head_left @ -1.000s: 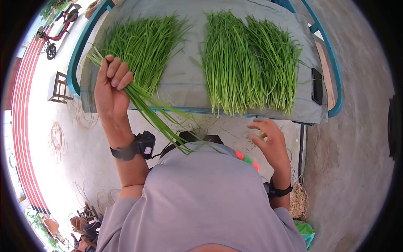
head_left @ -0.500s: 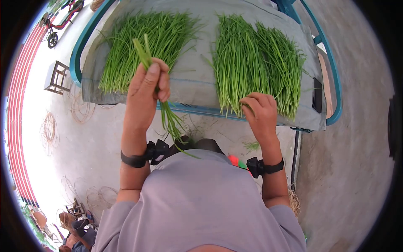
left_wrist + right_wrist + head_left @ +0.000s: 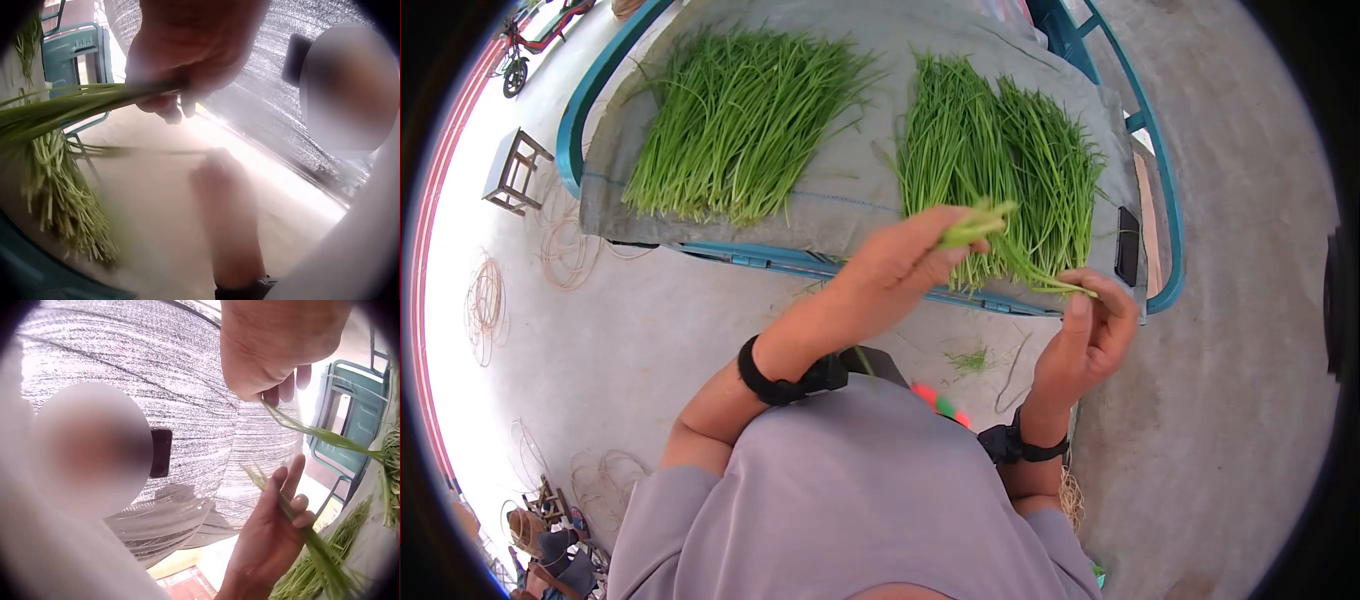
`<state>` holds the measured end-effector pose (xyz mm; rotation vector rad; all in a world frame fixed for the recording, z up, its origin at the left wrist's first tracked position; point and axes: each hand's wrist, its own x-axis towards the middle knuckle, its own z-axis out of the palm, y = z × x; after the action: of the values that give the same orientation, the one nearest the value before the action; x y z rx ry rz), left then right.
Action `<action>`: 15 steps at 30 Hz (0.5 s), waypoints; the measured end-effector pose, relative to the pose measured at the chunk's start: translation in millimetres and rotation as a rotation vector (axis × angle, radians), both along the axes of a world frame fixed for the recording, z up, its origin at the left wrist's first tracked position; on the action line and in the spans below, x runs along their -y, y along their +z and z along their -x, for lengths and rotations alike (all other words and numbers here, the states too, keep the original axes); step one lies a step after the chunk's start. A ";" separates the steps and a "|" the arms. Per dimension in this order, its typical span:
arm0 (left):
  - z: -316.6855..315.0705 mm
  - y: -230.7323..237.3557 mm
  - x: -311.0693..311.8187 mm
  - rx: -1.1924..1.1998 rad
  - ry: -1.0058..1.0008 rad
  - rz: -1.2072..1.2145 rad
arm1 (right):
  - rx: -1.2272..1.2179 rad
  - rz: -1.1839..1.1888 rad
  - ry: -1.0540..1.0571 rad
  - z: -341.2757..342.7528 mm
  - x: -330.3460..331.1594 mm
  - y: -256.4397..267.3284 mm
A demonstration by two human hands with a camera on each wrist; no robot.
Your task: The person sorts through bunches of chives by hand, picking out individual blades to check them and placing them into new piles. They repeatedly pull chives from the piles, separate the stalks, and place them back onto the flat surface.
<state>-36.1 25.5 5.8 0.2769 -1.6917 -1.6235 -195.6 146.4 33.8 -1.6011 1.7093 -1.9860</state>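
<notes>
My left hand point(image 3: 890, 268) grips a small bunch of green chives point(image 3: 975, 228), cut ends pointing right, in front of the right-hand piles. In the right wrist view that hand point(image 3: 265, 540) has its fingers round the bunch point(image 3: 319, 556). My right hand point(image 3: 1090, 335) pinches the pale end of a thin chive strand point(image 3: 1040, 280) between thumb and fingers. The right wrist view shows the strand point(image 3: 325, 435) running from those fingertips. Two chive piles point(image 3: 955, 140) lie side by side behind the hands; another wide pile point(image 3: 740, 130) lies at the left.
A grey cloth point(image 3: 840, 205) covers the blue-framed stand point(image 3: 570, 130) under the piles. A black phone point(image 3: 1127, 245) lies at its right edge. Chive scraps point(image 3: 970, 360) are on the floor. A stool point(image 3: 515, 170) and coiled strands point(image 3: 485, 295) stand at the left.
My left hand has swung right with its bunch, from beside the left pile to the right-hand piles. The right hand has shifted right and lower and now pinches a strand.
</notes>
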 end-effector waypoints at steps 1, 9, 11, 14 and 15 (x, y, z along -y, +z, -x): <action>6.2 -2.0 -0.6 0.001 -0.025 0.074 | -0.003 -0.037 0.023 -1.9 -0.3 2.7; 27.9 -17.0 -12.8 -0.008 -0.080 0.265 | 0.054 -0.113 0.079 -5.2 5.3 1.3; 27.5 -17.7 -14.9 -0.033 -0.085 0.226 | 0.101 -0.135 0.099 -9.0 6.7 5.0; 23.9 -17.7 -15.3 -0.034 -0.100 0.202 | 0.022 -0.130 0.093 -5.9 9.3 -2.2; 23.3 -17.2 -14.6 -0.042 -0.102 0.209 | 0.068 -0.138 0.089 -8.7 10.2 -1.1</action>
<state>-59.4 40.1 -11.4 0.0541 -1.8515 -1.4979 -186.9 136.2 32.7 -1.5189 1.6794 -1.8171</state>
